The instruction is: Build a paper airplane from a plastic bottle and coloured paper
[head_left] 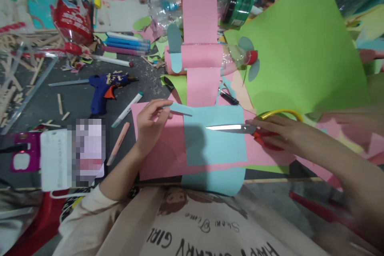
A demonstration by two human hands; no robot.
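Note:
Between the thumb and fingers of my left hand [153, 124] is a narrow light-blue paper strip [181, 109], pointing right. My right hand [274, 130] grips scissors [231, 128] with yellow and red handles; their blades look closed and point left. Under the blades lies a light-blue paper sheet [225, 148] on top of a larger pink paper sheet [163, 148]. Just beyond is a plastic bottle [235, 57] wrapped in pink paper, lying on its side with a red cap. A long, round-ended pink paper strip [200, 14] passes over it.
On the left lie a blue glue gun [102, 90], markers [127, 109], a phone [90, 148] and wooden sticks [30, 72]. A large green paper sheet [300, 48] covers the right. Behind stand a red-labelled bottle [73, 20] and a green jar [240, 9].

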